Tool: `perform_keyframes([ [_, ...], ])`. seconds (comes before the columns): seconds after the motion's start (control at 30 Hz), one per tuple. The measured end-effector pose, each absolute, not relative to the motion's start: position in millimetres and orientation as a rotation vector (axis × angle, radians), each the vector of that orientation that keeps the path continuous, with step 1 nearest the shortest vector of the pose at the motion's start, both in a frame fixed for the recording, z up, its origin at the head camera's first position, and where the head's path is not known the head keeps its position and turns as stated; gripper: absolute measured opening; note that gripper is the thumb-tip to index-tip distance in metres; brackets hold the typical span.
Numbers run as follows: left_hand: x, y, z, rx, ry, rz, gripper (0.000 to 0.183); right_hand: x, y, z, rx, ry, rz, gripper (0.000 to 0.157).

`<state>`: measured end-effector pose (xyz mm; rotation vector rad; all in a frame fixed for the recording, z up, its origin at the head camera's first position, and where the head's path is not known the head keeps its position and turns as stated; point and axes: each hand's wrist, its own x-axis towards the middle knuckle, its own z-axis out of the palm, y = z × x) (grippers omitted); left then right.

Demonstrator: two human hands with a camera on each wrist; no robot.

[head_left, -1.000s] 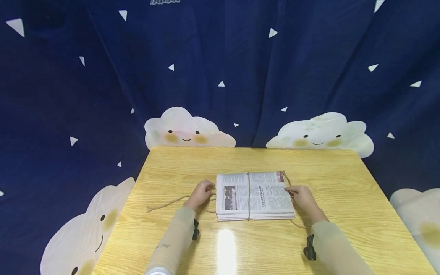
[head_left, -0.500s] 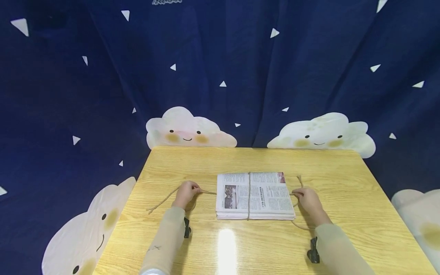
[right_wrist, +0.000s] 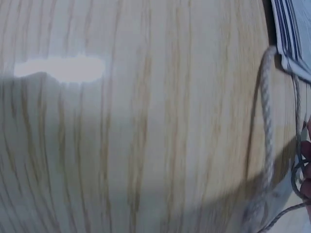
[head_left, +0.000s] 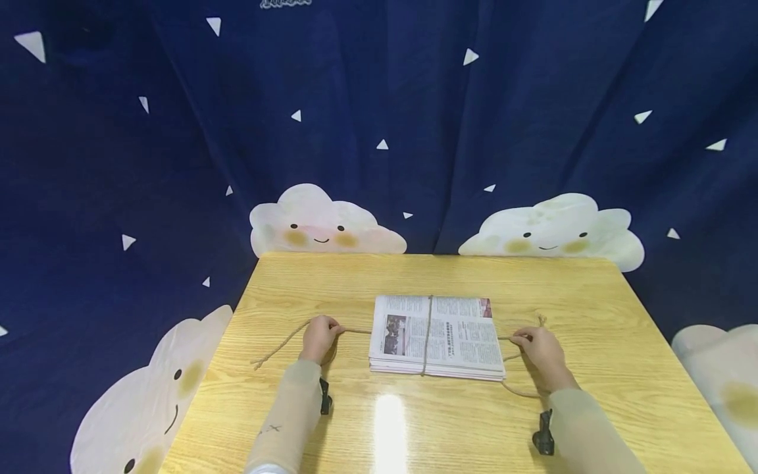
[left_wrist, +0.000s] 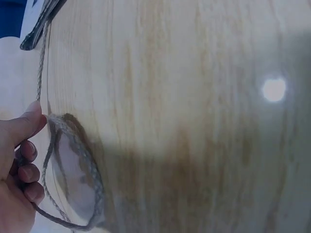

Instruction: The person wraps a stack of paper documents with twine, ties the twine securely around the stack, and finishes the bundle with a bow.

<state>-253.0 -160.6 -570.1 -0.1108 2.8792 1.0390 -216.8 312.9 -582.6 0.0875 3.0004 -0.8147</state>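
A folded stack of newspapers (head_left: 464, 342) lies flat on the table, with a band of twine (head_left: 428, 336) running over its middle from back to front. Left of the stack, my left hand (head_left: 320, 337) pinches a length of twine that runs straight to the stack's side. The left wrist view shows the twine (left_wrist: 40, 73) between thumb and index finger (left_wrist: 31, 116), its slack looping below the curled fingers. On the other side my right hand (head_left: 541, 352) pinches twine close to the stack's right edge. In the right wrist view that hand (right_wrist: 306, 167) is mostly cut off.
A loose twine end (head_left: 275, 352) trails on the wooden table (head_left: 462, 428) to the left, and another curve of twine (head_left: 518, 392) lies at the right near the stack's front corner. Behind the table hangs a dark blue curtain (head_left: 355, 99) with white clouds.
Both hands have moved outward from the stack, left hand leftward and right hand rightward. The left twine has become straight. The stack has turned slightly in the last half second.
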Motion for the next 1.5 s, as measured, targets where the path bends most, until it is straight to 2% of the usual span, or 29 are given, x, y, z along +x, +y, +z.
perform_keyframes([
  [0.27, -251, -159, -572, -0.143, 2.901, 1.030, 0.014, -210, 333, -568, -0.020, 2.986, -0.661, 0.026],
  [0.6, -251, -163, -574, -0.138, 2.913, 1.036, 0.014, -212, 364, -557, -0.070, 2.951, -0.478, 0.016],
  [0.83, -250, -162, -575, -0.036, 2.934, 1.021, 0.013, -204, 360, -564, -0.107, 2.972, -0.521, 0.012],
  [0.97, -250, -158, -577, 0.062, 3.026, 1.001, 0.012, -200, 350, -562, -0.119, 2.985, -0.508, 0.018],
  [1.1, -248, -154, -580, 0.041, 3.213, 0.834, 0.011, -199, 338, -552, -0.088, 2.969, -0.472, 0.034],
  [1.2, -246, -148, -580, -0.030, 3.286, 0.782, 0.013, -197, 329, -544, -0.059, 2.926, -0.507, 0.047],
  [1.27, -245, -143, -580, -0.088, 3.256, 0.877, 0.015, -193, 321, -541, -0.012, 2.928, -0.560, 0.050],
  [1.5, -248, -124, -581, -0.352, 2.997, 1.600, 0.026, -176, 293, -552, 0.487, 3.152, -0.994, 0.025],
])
